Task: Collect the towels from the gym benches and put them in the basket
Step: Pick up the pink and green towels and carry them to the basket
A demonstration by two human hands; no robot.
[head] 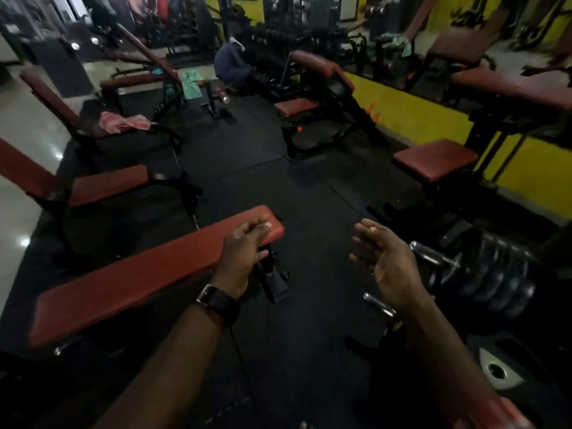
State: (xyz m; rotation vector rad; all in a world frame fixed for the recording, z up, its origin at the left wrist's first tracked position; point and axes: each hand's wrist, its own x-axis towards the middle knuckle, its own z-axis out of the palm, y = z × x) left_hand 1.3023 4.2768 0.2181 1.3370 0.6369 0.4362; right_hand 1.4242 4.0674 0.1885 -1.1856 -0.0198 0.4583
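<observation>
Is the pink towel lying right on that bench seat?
Touching. The head view shows the pink towel draped flat over the bench seat, with no gap.

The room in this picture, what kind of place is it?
A gym, most likely its free-weights area. Red padded benches stand in rows on a black rubber floor, a stack of weight plates sits at the right, and towels lie on the farther benches.

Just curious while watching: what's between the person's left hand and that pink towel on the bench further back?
In the head view, between the left hand and the pink towel lie black floor mat and one towel-free red bench.
</observation>
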